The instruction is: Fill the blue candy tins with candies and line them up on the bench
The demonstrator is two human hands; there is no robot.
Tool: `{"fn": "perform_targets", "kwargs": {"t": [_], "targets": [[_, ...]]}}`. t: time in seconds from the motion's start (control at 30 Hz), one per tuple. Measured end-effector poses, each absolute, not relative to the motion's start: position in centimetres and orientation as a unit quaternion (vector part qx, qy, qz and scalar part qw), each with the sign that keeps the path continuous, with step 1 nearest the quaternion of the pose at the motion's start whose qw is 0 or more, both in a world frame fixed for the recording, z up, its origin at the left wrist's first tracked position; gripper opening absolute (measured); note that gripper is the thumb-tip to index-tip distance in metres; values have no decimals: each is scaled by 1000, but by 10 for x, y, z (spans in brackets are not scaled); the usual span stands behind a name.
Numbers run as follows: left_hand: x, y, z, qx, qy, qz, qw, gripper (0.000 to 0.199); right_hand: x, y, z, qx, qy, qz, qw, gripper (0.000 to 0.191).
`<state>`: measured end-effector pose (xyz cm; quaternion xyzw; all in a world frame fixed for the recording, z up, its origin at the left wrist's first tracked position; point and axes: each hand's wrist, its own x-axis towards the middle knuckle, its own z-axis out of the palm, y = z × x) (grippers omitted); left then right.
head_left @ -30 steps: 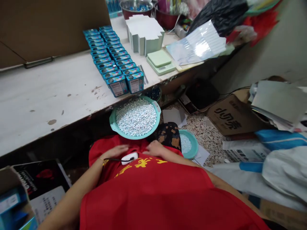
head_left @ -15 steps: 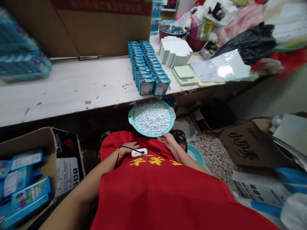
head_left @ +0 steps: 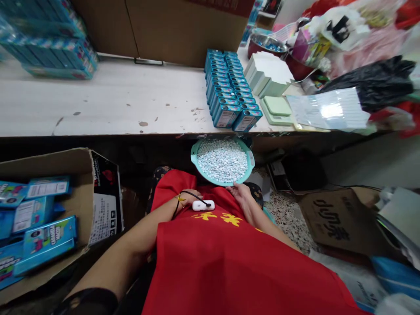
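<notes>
A teal basin full of small pale pieces sits at my lap, just below the table edge. My right hand is at the basin's near right rim, thumb on the rim and fingers beneath it. My left hand rests on the red apron, beside a white device with a black cord; its fingers are partly hidden. Two rows of small blue boxes stand on the table, above the basin in view.
The white table also bears a green scale, white card stacks, plastic sheets and stacked blue packs. An open carton of blue boxes lies lower left, a brown carton lower right.
The view has swung left, so most things appear farther right. My right hand stays at the basin rim, and my left hand stays on the apron.
</notes>
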<state>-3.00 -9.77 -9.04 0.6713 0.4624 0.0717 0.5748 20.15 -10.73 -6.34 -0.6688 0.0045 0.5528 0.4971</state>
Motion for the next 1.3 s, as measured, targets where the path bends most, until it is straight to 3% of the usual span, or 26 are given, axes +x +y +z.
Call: {"fn": "perform_targets", "kwargs": {"t": [0.2,0.43,0.57,0.67,0.87,1.0,1.07,1.23,1.3], "targets": [[-31,-96,-97,596,512,90,612,23,187,-94,-63,-652,-11,545,527,16],[-39,-80,-82,468,556,197,658,60,146,-85,-70,-600,-20,568,564,16],[-38,-68,-56,292,533,318,727,62,144,-91,-68,-585,-21,603,542,13],[-36,-66,-35,257,470,342,772,56,148,-92,-65,-579,-20,622,526,15],[-70,-80,-19,297,598,312,676,54,151,-101,-66,-564,-33,647,512,16],[-124,-95,-18,357,651,314,591,60,183,-97,-56,-627,-169,673,354,8],[-150,-102,-14,371,679,314,550,62,218,-74,-38,-687,-301,590,299,14],[-204,-109,7,396,765,330,385,58,317,47,24,-761,-494,106,407,31],[-226,-116,18,414,803,329,275,52,332,95,35,-778,-508,61,366,31]]}}
